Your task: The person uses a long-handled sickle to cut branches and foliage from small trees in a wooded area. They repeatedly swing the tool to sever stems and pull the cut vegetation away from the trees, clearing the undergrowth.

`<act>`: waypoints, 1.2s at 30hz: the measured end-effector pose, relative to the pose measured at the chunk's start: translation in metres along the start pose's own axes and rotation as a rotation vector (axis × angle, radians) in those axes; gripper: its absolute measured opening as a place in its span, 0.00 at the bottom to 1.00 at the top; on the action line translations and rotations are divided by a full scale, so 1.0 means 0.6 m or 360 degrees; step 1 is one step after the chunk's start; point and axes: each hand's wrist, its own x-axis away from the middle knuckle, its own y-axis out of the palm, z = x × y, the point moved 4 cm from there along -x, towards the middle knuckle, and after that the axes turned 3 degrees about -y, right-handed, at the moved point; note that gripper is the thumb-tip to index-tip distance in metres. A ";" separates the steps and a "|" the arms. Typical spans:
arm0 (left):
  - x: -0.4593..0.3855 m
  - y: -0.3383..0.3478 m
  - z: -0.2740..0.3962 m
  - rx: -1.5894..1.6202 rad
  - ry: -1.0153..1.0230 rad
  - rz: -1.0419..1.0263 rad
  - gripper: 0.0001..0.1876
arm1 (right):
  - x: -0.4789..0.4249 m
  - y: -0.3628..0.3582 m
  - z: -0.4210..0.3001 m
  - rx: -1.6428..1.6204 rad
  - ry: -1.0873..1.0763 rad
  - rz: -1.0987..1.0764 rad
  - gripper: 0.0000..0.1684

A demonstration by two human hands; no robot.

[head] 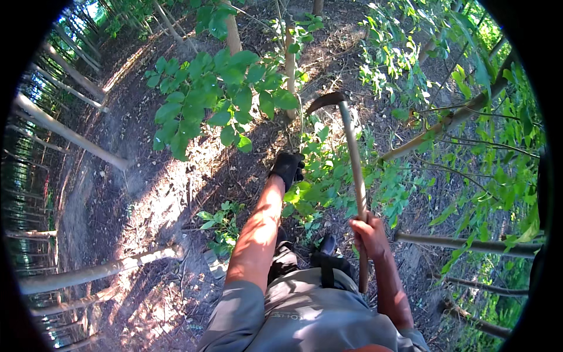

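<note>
My right hand [370, 235], bare, is closed around the lower part of a long wooden handle. The handle belongs to a sickle [355, 158], whose dark curved blade [325, 101] points left at the top, close to a slim tree trunk [290, 70]. In a black glove, my left hand [286, 169] reaches forward and low with curled fingers. A thin stem [301, 125] runs down into its grip beside the trunk's base; the palm is hidden. Green leafy shoots [330, 189] grow between my left hand and the sickle handle.
A leafy branch [211, 97] hangs at upper left of my gloved hand. Leaning at right is a trunk [448, 123] with foliage. More slim trunks [70, 132] stand at left. Dry litter and twigs cover the ground [162, 198]. My shoes [327, 244] are below the shoots.
</note>
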 end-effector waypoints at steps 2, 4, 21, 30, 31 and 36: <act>0.006 0.005 0.005 -0.0073 -0.0086 0.0072 0.11 | -0.038 0.026 0.004 -0.0259 0.0162 -0.0128 0.15; -0.003 -0.012 0.015 -0.0537 0.0099 0.0164 0.11 | -0.064 0.041 0.021 -0.0256 0.0266 -0.0206 0.15; 0.068 0.017 0.164 -0.1261 0.0763 0.0304 0.15 | 0.167 -0.139 0.056 -0.0261 0.0277 0.0450 0.09; 0.095 -0.028 0.455 -0.2137 0.1405 0.0918 0.12 | 0.110 -0.088 -0.004 -0.0161 0.0156 0.0369 0.07; 0.090 -0.037 0.480 -0.2261 0.1377 0.0940 0.13 | 0.108 -0.084 -0.005 -0.0160 0.0143 0.0353 0.07; 0.036 -0.192 0.560 -0.2315 0.1592 0.1483 0.19 | 0.115 -0.055 -0.020 -0.0104 0.0192 0.0383 0.07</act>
